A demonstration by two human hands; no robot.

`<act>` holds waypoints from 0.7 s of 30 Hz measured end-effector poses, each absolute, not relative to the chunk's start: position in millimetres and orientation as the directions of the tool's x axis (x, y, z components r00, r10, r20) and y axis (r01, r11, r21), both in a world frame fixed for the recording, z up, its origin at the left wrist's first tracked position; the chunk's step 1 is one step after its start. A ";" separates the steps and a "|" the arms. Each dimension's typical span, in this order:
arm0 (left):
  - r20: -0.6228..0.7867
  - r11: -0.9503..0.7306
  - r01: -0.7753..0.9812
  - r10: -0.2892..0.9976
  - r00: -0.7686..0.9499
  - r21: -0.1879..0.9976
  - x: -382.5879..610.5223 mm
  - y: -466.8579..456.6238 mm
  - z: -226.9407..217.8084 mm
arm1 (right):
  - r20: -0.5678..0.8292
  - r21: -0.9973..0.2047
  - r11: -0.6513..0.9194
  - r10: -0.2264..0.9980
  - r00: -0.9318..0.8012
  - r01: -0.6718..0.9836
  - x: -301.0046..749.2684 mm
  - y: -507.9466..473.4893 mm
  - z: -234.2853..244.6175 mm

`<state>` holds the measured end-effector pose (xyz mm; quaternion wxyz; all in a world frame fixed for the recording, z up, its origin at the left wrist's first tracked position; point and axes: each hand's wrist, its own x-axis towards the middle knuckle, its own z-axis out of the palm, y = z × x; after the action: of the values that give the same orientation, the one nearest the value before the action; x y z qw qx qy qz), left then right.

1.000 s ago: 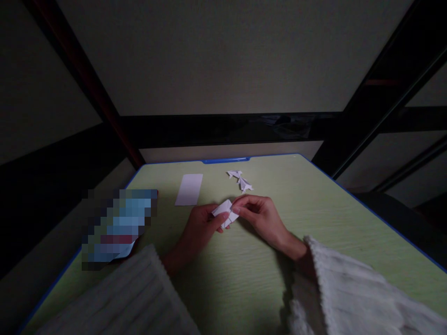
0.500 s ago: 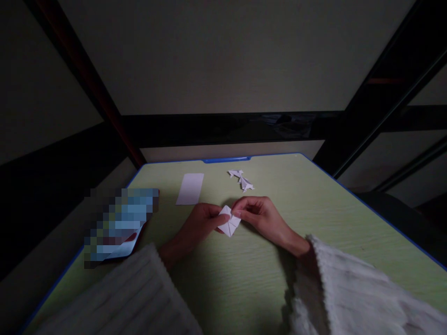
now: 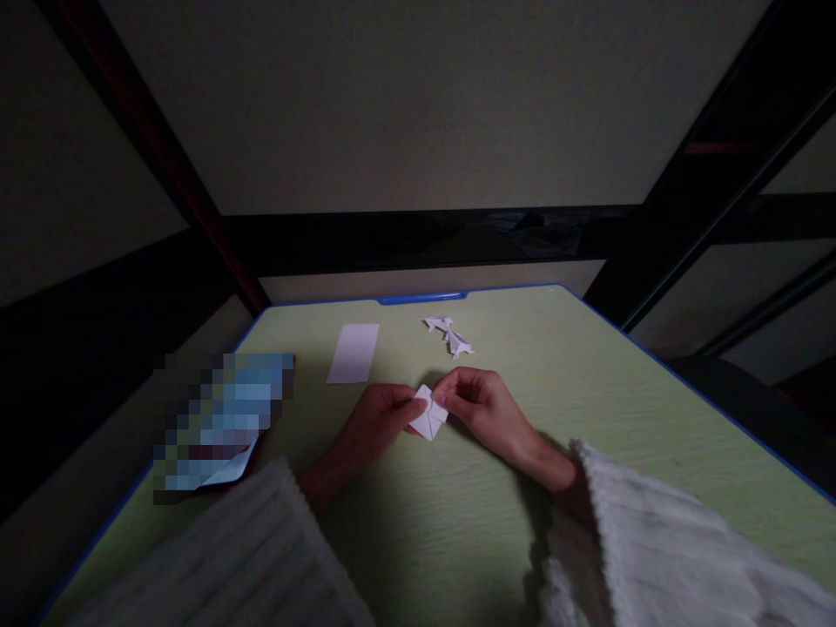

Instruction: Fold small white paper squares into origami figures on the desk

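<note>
The left hand (image 3: 369, 427) has its grip pinching a small piece of folded white paper (image 3: 429, 425), thumb pressed flat on the upper face and fingers tucked beneath. The right hand (image 3: 487, 407) has its grip pinching the same piece at its upper right edge, thumb and forefinger together.

The piece is held between the two hands, over the middle of the counter (image 3: 542, 340). It is white and roughly diamond-shaped, with one corner pointing toward the person. Thin dark crease or edge lines run across its face and meet near the thumb; the finer folds are too small to make out.

Just beyond the hands lie two folded paper figures (image 3: 460, 342), white, pointed and winged, touching or nearly so. To their left lies one flat white sheet (image 3: 353, 353), four-sided and smooth.

Farther left, one flat device (image 3: 225, 427) with a pixelated face sits by the counter's edge. Two pale ribbed sleeves (image 3: 679, 531) cover the forearms. One blue handle (image 3: 423, 299) is set in the counter's blue far rim, before a pale wall panel (image 3: 418, 113).
</note>
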<state>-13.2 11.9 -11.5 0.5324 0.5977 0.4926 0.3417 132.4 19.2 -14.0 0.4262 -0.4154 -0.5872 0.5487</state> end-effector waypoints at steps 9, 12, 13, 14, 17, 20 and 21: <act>-0.111 0.026 0.325 0.962 0.249 0.945 -10.2 10.4 -7.6 | 0.043 -0.999 0.041 0.961 -0.273 -0.012 133.2 19.0 -17.4; -0.106 0.025 0.306 0.962 0.252 0.952 -10.3 10.6 -8.0 | 0.041 -0.999 0.030 0.965 -0.260 -0.045 134.0 20.9 -20.6; -0.104 0.022 0.305 0.962 0.253 0.952 -10.6 10.4 -8.1 | 0.044 -0.998 0.033 0.968 -0.247 -0.051 134.3 21.6 -21.1; -0.101 0.019 0.306 0.962 0.253 0.952 -11.0 10.1 -8.2 | 0.049 -0.998 0.037 0.972 -0.232 -0.057 134.8 22.4 -21.2; -0.096 0.012 0.311 0.961 0.258 0.950 -12.4 8.8 -8.3 | 0.064 -0.996 0.049 0.977 -0.201 -0.080 136.2 24.0 -18.7; -0.096 0.018 0.297 0.964 0.250 0.955 -13.0 8.0 -8.3 | 0.071 -0.995 0.055 0.974 -0.217 -0.078 137.0 23.7 -14.6; -0.094 0.019 0.291 0.965 0.245 0.957 -13.1 8.0 -8.3 | 0.071 -0.997 0.060 0.969 -0.236 -0.054 136.9 23.1 -13.6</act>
<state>-13.1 8.0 -8.3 0.4971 0.6127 0.5124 0.3390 136.9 23.1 -13.6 0.4644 -0.4080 -0.5608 0.5509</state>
